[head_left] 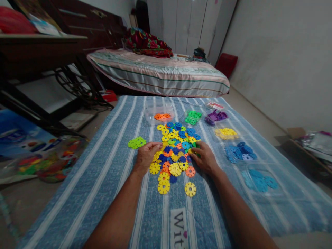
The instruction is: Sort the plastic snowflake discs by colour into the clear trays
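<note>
A loose pile of notched plastic discs [175, 169], mostly yellow, blue and orange, lies on the striped cloth between my hands. My left hand [146, 155] is at the pile's left edge, thumb and fingertips pressed together; whatever they may hold is hidden. On the opposite edge, my right hand [204, 157] has bent fingers, thumb and forefinger slightly apart, beside a green disc [195, 144]. Just beyond my left hand lies a small group of lime green discs [137, 142]. A single yellow disc [190, 189] sits apart, nearer to me.
Clear plastic boxes hold orange discs [162, 116], green discs [193, 117], purple discs [216, 116], yellow discs [226, 133], blue discs [241, 152] and light blue discs [260, 181]. They stand behind and right of the pile. A bed [160, 74] is beyond the cloth-covered surface [103, 173].
</note>
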Demonstrator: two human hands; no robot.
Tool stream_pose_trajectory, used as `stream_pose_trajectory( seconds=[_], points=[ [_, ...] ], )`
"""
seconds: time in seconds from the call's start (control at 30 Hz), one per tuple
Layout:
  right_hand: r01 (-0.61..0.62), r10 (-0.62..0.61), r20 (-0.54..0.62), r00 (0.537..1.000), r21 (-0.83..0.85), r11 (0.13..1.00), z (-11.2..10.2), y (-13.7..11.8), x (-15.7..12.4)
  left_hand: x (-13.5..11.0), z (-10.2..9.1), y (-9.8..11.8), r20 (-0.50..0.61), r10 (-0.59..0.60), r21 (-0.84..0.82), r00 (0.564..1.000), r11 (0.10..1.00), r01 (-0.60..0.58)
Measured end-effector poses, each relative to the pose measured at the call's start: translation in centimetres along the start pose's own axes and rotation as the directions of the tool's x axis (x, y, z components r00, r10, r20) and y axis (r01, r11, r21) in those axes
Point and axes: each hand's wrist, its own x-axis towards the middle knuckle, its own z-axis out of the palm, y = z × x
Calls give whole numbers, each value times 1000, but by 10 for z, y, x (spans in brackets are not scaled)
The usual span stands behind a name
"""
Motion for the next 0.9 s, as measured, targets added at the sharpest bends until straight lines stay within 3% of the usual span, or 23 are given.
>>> stream_pose_trajectory(
  seconds=[0.2,0.37,0.5,0.9],
  points=[
    [-58,54,21,998,207,977,-6,3,-1,-1,0,0,-4,6,4,1000,1000,-6],
    [-173,176,26,984,368,914,-9,5,-2,-1,1,1,6,-7,-9,1000,1000,7],
    [-213,230,-1,973,376,902,-8,6,-2,-1,1,1,1,-1,5,1000,1000,1],
    [-232,236,20,972,275,933,-11,12,-2,-3,1,3,4,-14,-18,1000,1000,14]
  ],
)
